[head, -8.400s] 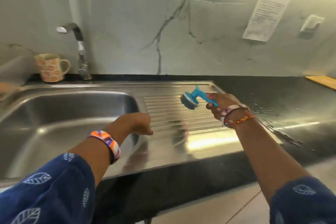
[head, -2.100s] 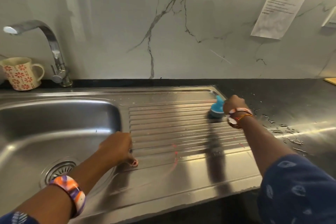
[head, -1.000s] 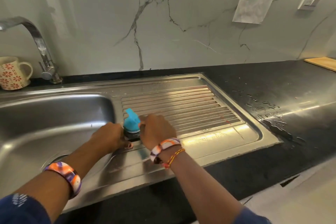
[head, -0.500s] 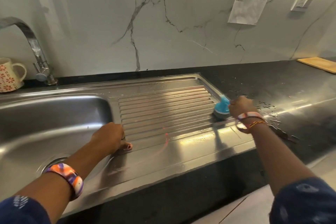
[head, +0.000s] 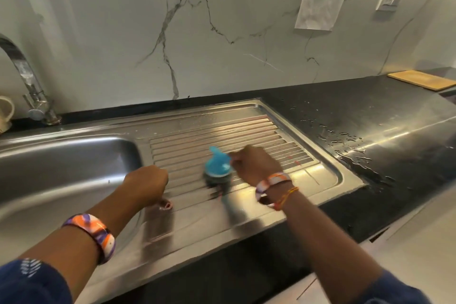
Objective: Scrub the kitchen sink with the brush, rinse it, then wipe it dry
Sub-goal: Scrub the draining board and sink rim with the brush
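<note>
Judging by how things lie, the task is in its first stage: the scrubbing is under way on the draining board, and no water runs and no cloth is in view, so rinsing and wiping dry look yet to come; whether the basin has been scrubbed cannot be told.

Nearest, lower centre of the frame, the left hand [head: 146, 183] rests on the sink [head: 197, 229] at the near edge of the ridges, just right of the basin's lip; its fingers are curled under, only one nail tip showing against the steel, and it grips nothing that can be seen.

Just beyond and to the right, at centre frame, the right hand [head: 255, 164] has its fingers wrapped round the handle of the blue brush [head: 218, 168]; the brush's dark bristles are down on the ridged board, between the two hands.

Farther off, the basin [head: 61, 168] fills the left; the tap [head: 24, 76] stands at the far left edge; spilled water [head: 350, 153] beads on the black counter [head: 382, 111] at right.
</note>
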The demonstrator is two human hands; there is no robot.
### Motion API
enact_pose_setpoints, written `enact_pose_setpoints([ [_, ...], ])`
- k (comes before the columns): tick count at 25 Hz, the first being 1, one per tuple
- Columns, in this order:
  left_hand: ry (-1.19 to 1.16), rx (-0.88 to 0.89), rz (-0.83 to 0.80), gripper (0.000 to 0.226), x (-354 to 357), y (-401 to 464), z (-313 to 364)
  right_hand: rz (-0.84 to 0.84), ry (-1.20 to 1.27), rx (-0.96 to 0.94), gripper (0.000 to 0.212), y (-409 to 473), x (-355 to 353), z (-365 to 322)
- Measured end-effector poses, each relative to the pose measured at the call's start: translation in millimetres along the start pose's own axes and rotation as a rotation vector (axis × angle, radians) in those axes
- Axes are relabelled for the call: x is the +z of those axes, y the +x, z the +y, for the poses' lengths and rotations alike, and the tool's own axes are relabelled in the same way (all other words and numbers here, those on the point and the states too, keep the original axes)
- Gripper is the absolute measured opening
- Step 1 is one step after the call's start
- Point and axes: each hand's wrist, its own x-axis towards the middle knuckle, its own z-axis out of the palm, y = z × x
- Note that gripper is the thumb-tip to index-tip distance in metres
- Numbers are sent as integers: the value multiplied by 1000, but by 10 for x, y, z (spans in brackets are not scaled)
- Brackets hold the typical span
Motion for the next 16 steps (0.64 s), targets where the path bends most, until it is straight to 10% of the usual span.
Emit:
enact_pose_setpoints([
  [7,-71,-13,35,42,88,-17,-69,159,-33,538,30,255,-717,1434],
  [16,63,12,-45,49,-57,-14,21,44,41,-122,35,-368,315,-515],
])
